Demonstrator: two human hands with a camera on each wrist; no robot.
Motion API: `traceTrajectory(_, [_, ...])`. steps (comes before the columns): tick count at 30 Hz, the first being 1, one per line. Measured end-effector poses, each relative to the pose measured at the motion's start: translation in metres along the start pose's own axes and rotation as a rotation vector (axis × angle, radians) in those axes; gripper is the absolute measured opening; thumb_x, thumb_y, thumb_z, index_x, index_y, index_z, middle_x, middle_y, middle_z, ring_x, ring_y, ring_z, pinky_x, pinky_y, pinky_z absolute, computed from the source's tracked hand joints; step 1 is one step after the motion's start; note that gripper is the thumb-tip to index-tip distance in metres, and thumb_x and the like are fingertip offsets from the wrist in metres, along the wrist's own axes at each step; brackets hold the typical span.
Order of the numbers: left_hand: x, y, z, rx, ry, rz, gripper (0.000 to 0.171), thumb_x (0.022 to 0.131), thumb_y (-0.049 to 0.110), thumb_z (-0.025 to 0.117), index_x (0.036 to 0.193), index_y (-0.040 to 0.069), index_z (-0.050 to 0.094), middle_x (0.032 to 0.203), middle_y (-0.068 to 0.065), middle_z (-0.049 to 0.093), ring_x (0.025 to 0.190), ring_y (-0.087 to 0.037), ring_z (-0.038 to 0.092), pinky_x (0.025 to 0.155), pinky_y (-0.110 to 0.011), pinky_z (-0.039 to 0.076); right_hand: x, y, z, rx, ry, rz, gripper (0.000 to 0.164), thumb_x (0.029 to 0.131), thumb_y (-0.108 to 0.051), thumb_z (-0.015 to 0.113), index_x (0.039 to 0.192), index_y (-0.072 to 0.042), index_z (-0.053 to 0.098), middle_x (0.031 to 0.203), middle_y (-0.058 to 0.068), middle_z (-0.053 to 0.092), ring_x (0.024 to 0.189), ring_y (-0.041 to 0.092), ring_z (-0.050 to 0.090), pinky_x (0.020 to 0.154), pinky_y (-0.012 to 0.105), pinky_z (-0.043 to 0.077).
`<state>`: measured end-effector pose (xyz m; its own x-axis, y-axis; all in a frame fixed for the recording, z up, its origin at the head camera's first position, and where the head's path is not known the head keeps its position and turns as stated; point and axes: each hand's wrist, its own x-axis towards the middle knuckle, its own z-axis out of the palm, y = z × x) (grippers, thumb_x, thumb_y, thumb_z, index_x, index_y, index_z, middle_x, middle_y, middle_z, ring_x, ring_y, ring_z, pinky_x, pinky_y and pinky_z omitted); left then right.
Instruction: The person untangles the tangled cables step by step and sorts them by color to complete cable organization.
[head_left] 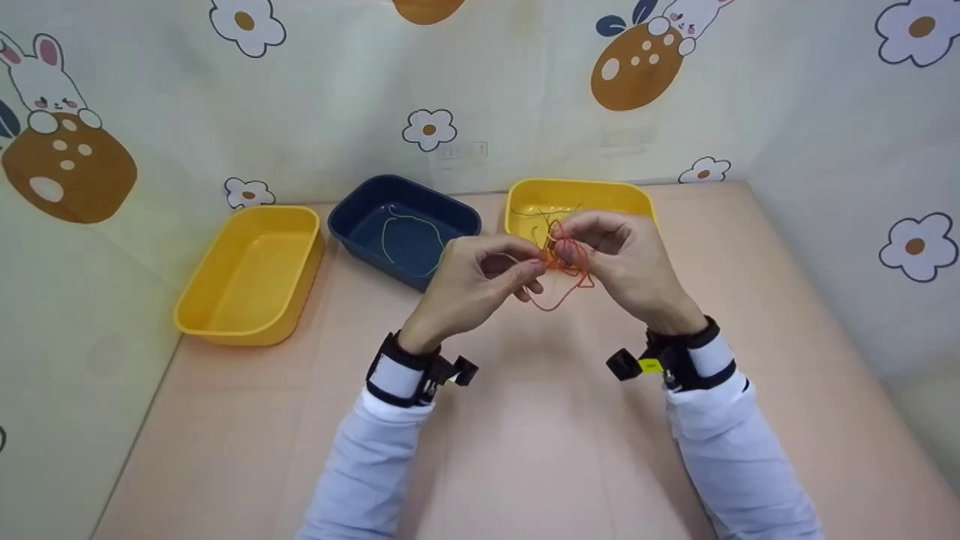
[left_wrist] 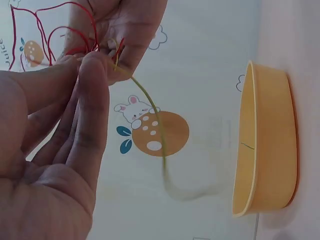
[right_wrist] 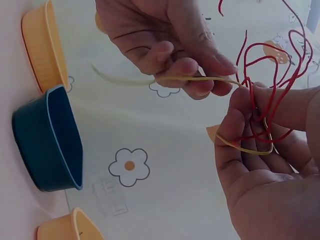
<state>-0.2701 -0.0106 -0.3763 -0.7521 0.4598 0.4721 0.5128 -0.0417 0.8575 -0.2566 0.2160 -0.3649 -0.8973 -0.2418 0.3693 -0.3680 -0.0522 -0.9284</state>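
Both hands meet in the air near the bins, working at a tangle of red string (head_left: 561, 262) with a yellow string (right_wrist: 200, 78) running through it. My left hand (head_left: 480, 281) pinches the yellow string between thumb and fingers, close beside the tangle. In the left wrist view, a length of that string trails away and blurs toward its end. My right hand (head_left: 634, 270) holds the red tangle between thumb and fingertips. Red loops stand up above the right hand in the right wrist view, and a yellow bend crosses its fingers.
A navy bin (head_left: 345, 232) stands behind the left hand, with a thin yellow-green strand overlapping its inside. Behind the right hand is a yellow bin (head_left: 645, 196) with thin dark and green strands. Another yellow bin (head_left: 187, 304) sits at left. A patterned backdrop (head_left: 510, 90) borders the table.
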Motion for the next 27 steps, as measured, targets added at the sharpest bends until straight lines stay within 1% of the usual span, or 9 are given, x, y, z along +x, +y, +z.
traceTrajectory(3, [-0.0002,0.0009,-0.0025,0.019,0.053,0.08,0.015,0.1,0.012,0.075,0.11,0.001,0.077,0.095,-0.009,0.079,0.075,-0.025,0.077,0.065,-0.035,0.064,-0.0004,-0.0009,-0.0022,-0.004,-0.036,0.033,0.016,0.094,0.0,0.078,0.109,0.007,0.074,0.102,0.007,0.077,0.089,0.017,0.074,0.084,0.026,0.063])
traceTrajectory(6, [0.0001,0.0019,-0.0035,0.108,0.114,0.196,0.014,0.1,0.013,0.075,0.11,0.002,0.077,0.1,-0.007,0.077,0.079,-0.016,0.075,0.068,-0.032,0.064,-0.0001,-0.0009,-0.0024,-0.001,-0.086,0.054,0.017,0.096,-0.002,0.077,0.11,0.007,0.073,0.101,0.008,0.077,0.089,0.017,0.073,0.084,0.026,0.063])
traceTrajectory(9, [0.0011,0.0024,-0.0036,0.189,0.127,0.286,0.013,0.099,0.014,0.077,0.108,0.005,0.079,0.104,-0.006,0.078,0.083,-0.013,0.073,0.073,-0.029,0.063,0.0,-0.0007,-0.0014,0.003,-0.123,0.067,0.017,0.097,-0.003,0.076,0.11,0.007,0.073,0.101,0.009,0.078,0.089,0.017,0.074,0.084,0.027,0.063])
traceTrajectory(11, [0.0019,0.0018,-0.0036,0.234,0.122,0.321,0.013,0.098,0.016,0.078,0.108,0.008,0.081,0.104,-0.004,0.079,0.084,-0.012,0.07,0.074,-0.026,0.062,-0.0003,-0.0004,-0.0008,-0.002,-0.14,0.077,0.016,0.098,-0.004,0.076,0.11,0.006,0.072,0.102,0.01,0.079,0.09,0.018,0.074,0.085,0.028,0.063])
traceTrajectory(13, [0.0023,0.0016,-0.0038,0.282,0.116,0.344,0.013,0.098,0.017,0.078,0.108,0.009,0.083,0.104,-0.003,0.079,0.083,-0.012,0.068,0.072,-0.024,0.059,-0.0008,-0.0005,-0.0004,-0.016,-0.156,0.09,0.016,0.098,-0.005,0.075,0.11,0.004,0.072,0.103,0.01,0.079,0.092,0.018,0.074,0.086,0.028,0.063])
traceTrajectory(18, [0.0024,0.0023,-0.0044,0.384,0.092,0.36,0.013,0.099,0.019,0.076,0.102,0.008,0.081,0.101,-0.003,0.076,0.083,-0.011,0.063,0.07,-0.022,0.055,-0.0015,-0.0007,-0.0017,-0.044,-0.216,0.11,0.018,0.099,-0.009,0.075,0.112,0.004,0.072,0.101,0.009,0.076,0.09,0.019,0.071,0.079,0.025,0.059])
traceTrajectory(21, [0.002,0.003,-0.005,0.39,0.064,0.349,0.014,0.101,0.02,0.073,0.101,0.006,0.076,0.101,-0.004,0.074,0.085,-0.011,0.063,0.073,-0.023,0.055,-0.0022,-0.0014,-0.0039,-0.057,-0.252,0.119,0.018,0.1,-0.01,0.074,0.112,0.003,0.071,0.098,0.008,0.074,0.087,0.018,0.067,0.075,0.023,0.055])
traceTrajectory(24, [0.0011,0.0037,-0.0067,0.352,0.048,0.32,0.014,0.102,0.018,0.072,0.101,0.005,0.073,0.103,-0.005,0.074,0.09,-0.012,0.066,0.078,-0.025,0.058,-0.0034,-0.0023,-0.0068,-0.059,-0.277,0.145,0.017,0.101,-0.01,0.074,0.11,0.003,0.071,0.095,0.006,0.072,0.084,0.017,0.064,0.074,0.023,0.055])
traceTrajectory(27, [-0.0008,0.0044,-0.0091,0.234,0.036,0.252,0.013,0.103,0.015,0.071,0.104,0.002,0.07,0.106,-0.006,0.076,0.096,-0.013,0.07,0.086,-0.03,0.061,-0.0043,-0.0035,-0.0098,-0.056,-0.29,0.168,0.016,0.101,-0.011,0.073,0.108,0.003,0.071,0.092,0.004,0.07,0.083,0.016,0.062,0.075,0.024,0.055])
